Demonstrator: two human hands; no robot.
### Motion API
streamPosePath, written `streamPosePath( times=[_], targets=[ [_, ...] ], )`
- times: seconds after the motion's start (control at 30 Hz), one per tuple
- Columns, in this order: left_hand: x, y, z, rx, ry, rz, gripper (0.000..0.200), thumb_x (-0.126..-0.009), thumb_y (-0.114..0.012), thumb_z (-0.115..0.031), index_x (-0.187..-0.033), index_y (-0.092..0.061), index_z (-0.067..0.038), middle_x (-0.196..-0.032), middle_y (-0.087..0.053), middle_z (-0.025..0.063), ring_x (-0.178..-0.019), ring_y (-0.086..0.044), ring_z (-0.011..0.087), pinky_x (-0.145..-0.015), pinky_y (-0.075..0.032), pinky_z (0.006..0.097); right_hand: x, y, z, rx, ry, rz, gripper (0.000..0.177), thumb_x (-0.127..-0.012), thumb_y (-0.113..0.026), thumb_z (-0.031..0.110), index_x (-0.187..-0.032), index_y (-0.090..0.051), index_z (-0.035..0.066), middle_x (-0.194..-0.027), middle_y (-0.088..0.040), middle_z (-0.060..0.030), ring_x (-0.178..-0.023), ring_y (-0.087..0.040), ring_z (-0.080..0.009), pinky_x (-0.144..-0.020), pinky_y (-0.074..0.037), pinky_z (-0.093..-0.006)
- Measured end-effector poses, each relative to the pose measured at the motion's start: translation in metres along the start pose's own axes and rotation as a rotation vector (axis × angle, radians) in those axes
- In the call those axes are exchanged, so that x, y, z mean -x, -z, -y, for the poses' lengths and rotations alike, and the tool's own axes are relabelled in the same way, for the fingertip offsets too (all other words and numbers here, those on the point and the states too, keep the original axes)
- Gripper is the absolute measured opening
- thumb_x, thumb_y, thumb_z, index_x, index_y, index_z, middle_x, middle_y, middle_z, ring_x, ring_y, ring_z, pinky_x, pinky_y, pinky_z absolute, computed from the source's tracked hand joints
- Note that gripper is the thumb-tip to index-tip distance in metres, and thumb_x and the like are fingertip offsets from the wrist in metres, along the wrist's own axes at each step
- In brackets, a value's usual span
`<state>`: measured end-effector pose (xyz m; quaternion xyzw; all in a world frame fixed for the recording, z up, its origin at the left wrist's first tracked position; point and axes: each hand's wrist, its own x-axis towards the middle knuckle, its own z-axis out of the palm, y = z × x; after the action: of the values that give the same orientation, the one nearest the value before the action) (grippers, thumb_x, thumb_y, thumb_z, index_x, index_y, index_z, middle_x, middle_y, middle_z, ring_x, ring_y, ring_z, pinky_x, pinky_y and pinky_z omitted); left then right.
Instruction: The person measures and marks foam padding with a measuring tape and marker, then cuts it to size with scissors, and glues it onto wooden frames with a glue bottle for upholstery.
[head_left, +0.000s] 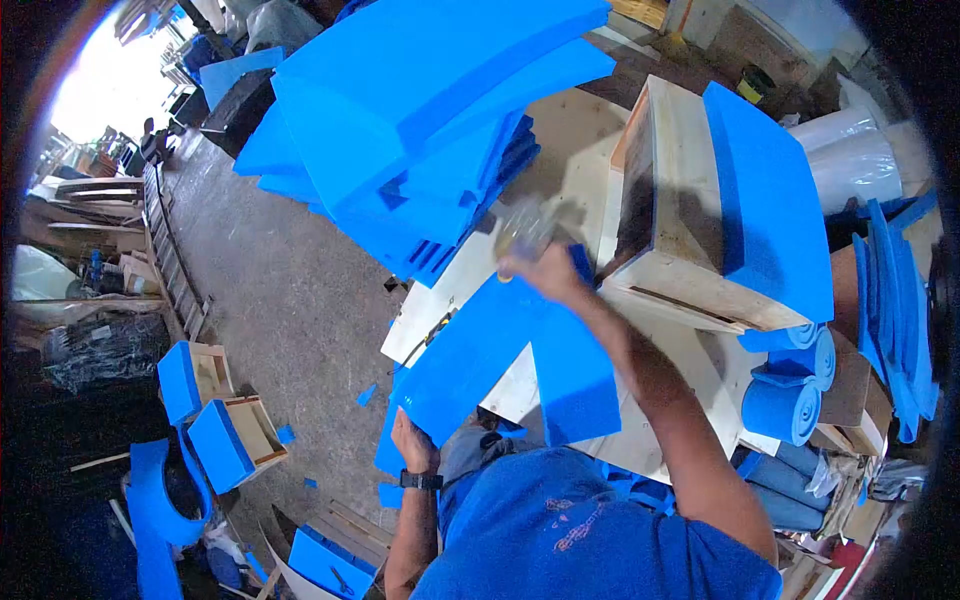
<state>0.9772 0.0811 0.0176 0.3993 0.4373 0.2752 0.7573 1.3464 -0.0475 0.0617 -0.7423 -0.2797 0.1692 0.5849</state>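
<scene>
A long blue foam strip (455,375) lies slantwise in front of me on the pale wooden table (512,392). My left hand (412,442), with a dark watch on its wrist, holds the near end of the strip at its edge. Over the far end, my right hand (545,272) is closed around a blurred, see-through container-like thing (524,228); motion hides its exact kind. Another blue foam piece (575,385) lies beside the strip, below my right forearm.
A large stack of blue foam sheets (400,90) rises at the back. To the right stands a wooden box frame (670,200) with a foam slab (770,200) on its side, near foam rolls (782,408). Foam-covered boxes (222,445) sit on the concrete floor (270,290) at left.
</scene>
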Motion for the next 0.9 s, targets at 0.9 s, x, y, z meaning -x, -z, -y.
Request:
streamPosePath(
  times=[0.9],
  targets=[
    [-0.014, -0.003, 0.008, -0.094, -0.111, 0.018, 0.039, -0.110, -0.049, -0.032, -0.124, -0.063, 0.002, -0.117, -0.068, 0.0079, -0.102, -0.064, 0.0174, -0.090, -0.052, 0.0342, -0.004, 0.000, 0.009, 0.535, 0.117, -0.192, 0.055, -0.077, -0.086, 0.047, -0.092, -0.074, -0.005, -0.087, -0.073, -0.0260, -0.082, -0.074, -0.0406, -0.074, -0.058, -0.0483]
  ],
)
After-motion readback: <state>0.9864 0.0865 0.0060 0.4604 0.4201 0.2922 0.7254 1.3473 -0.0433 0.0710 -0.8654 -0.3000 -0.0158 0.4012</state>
